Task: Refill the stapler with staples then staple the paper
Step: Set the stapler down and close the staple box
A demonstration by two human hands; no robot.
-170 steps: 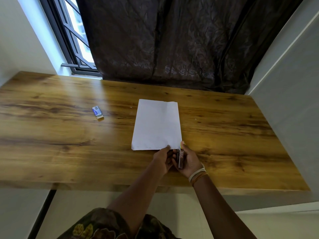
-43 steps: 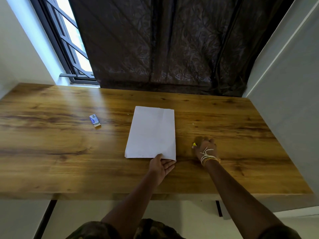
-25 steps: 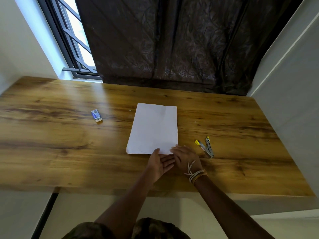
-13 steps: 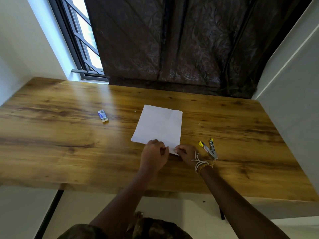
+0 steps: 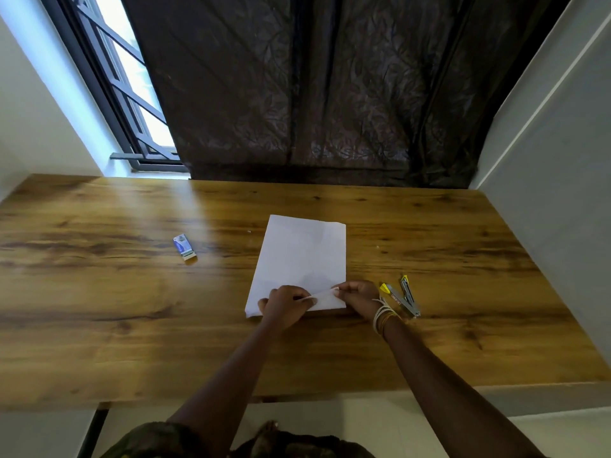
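The white rectangular sheet of paper lies flat on the brown wood-grain table, its near edge lifted into a narrow fold between both hands. The left hand pinches the raised strip with curled fingers; the right hand pinches its other end between thumb and fingertips. Just right of the right fingers, the small grey metal stapler with yellow tips lies opened out on the table, not touching the paper. Well left of the left fingers sits the small blue-and-white staple box. To fold cleanly, keep both pinches level, align the edge, then crease outward.
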